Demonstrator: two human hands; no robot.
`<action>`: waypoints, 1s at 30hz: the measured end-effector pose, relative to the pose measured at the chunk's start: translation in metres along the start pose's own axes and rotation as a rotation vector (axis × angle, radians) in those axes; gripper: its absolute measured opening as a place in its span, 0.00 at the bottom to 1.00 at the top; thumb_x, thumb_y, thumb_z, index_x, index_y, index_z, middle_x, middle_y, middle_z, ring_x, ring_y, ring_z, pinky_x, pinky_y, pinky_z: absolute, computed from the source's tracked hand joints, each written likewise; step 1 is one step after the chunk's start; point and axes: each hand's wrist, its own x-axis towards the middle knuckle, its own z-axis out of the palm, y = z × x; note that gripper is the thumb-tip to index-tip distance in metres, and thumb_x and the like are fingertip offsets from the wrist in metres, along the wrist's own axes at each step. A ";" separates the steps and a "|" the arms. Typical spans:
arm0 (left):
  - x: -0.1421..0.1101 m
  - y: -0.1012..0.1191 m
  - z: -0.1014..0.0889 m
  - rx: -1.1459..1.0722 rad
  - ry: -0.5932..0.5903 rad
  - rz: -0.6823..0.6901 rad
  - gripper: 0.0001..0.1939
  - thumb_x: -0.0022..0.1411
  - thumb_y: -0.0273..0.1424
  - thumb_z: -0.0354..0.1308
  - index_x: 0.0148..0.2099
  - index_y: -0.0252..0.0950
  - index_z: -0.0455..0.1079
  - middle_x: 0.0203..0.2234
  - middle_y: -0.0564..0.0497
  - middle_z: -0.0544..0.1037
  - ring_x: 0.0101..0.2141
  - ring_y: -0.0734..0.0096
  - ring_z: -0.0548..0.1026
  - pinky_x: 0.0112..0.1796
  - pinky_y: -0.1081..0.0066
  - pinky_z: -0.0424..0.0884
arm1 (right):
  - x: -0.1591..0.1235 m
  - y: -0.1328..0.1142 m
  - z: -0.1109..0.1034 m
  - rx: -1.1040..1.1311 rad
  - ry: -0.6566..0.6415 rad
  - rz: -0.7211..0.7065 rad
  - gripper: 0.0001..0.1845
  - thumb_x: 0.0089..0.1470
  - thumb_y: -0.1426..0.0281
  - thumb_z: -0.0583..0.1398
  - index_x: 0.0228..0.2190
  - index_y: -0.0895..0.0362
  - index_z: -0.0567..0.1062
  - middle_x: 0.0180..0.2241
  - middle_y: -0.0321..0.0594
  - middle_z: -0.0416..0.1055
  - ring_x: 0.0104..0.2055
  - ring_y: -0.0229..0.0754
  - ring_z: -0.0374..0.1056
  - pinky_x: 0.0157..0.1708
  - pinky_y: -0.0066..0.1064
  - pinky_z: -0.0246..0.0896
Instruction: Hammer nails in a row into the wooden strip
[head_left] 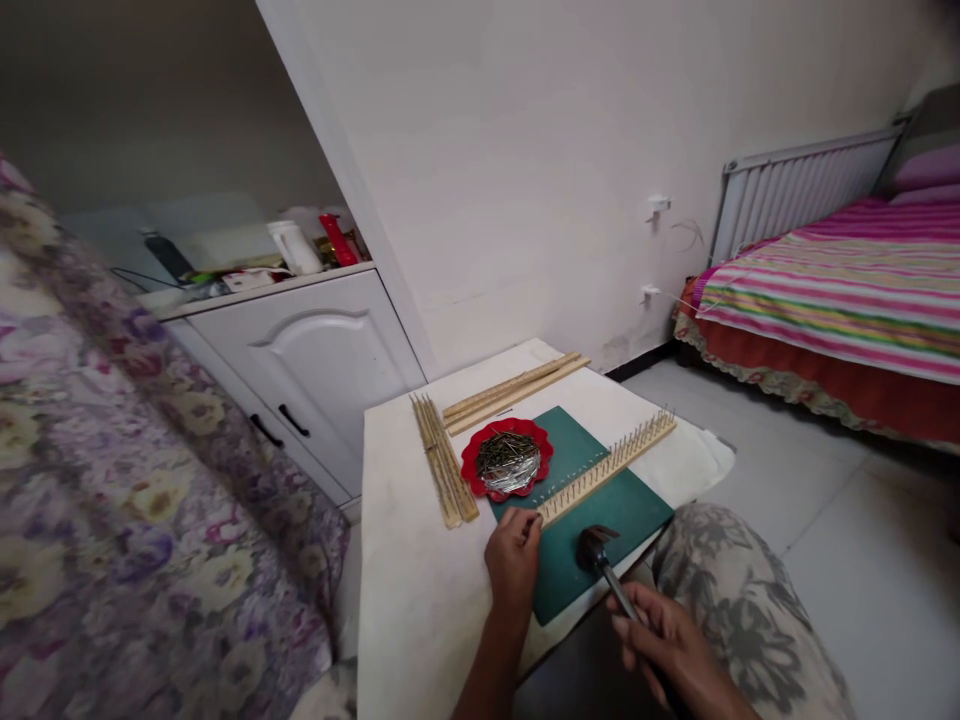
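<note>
My right hand (667, 640) is wrapped around the handle of a claw hammer (594, 552), its head raised over the front of a green mat (570, 580). Across the mat lies a light wooden strip (592, 486) with rows of nails standing up along it. At the strip's near left end, my left hand (514, 550) is closed, its fingertips pinched together. Whether a nail is between them is too small to tell. Just behind that hand, a red scalloped dish (469, 465) holds many loose nails (510, 458), some dark and some silvery.
Left of the dish lies a bundle of wooden strips (442, 465) with nails in it. More strips (517, 392) lie along the back of the white table (412, 600). A cabinet (315, 370), a floral curtain (165, 520) and a bed (840, 270) surround it. My knee (742, 590) is beside the table.
</note>
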 end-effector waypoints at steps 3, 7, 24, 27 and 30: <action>0.000 -0.001 0.001 0.003 0.012 0.008 0.10 0.58 0.31 0.49 0.31 0.38 0.72 0.28 0.54 0.73 0.29 0.75 0.70 0.31 0.77 0.62 | 0.003 -0.017 0.007 -0.019 -0.054 -0.016 0.18 0.47 0.56 0.59 0.31 0.56 0.64 0.14 0.25 0.66 0.07 0.25 0.48 0.07 0.18 0.38; -0.001 -0.001 0.000 -0.021 0.004 -0.002 0.10 0.58 0.31 0.49 0.31 0.38 0.72 0.27 0.54 0.72 0.28 0.76 0.70 0.30 0.78 0.61 | 0.018 -0.042 0.022 -0.039 -0.091 -0.058 0.15 0.48 0.58 0.59 0.31 0.56 0.65 0.14 0.25 0.66 0.07 0.26 0.49 0.08 0.18 0.39; -0.004 -0.011 0.005 -0.036 0.039 -0.034 0.08 0.55 0.29 0.49 0.25 0.36 0.66 0.22 0.56 0.66 0.25 0.77 0.65 0.27 0.78 0.56 | 0.045 -0.057 0.040 -0.165 -0.163 -0.104 0.09 0.49 0.65 0.57 0.30 0.56 0.64 0.14 0.23 0.64 0.07 0.26 0.48 0.08 0.19 0.39; -0.004 -0.012 0.005 -0.027 0.038 -0.031 0.09 0.55 0.28 0.49 0.26 0.36 0.67 0.22 0.56 0.66 0.24 0.77 0.65 0.27 0.78 0.56 | 0.044 -0.056 0.038 -0.160 -0.181 -0.097 0.10 0.49 0.64 0.57 0.30 0.57 0.64 0.14 0.24 0.65 0.07 0.26 0.48 0.08 0.19 0.38; -0.004 -0.011 0.004 -0.029 0.022 -0.027 0.09 0.56 0.27 0.48 0.28 0.36 0.69 0.24 0.55 0.68 0.26 0.77 0.66 0.28 0.78 0.57 | 0.038 -0.055 0.034 -0.134 -0.181 -0.101 0.11 0.50 0.62 0.57 0.32 0.57 0.64 0.15 0.24 0.65 0.08 0.25 0.48 0.08 0.18 0.37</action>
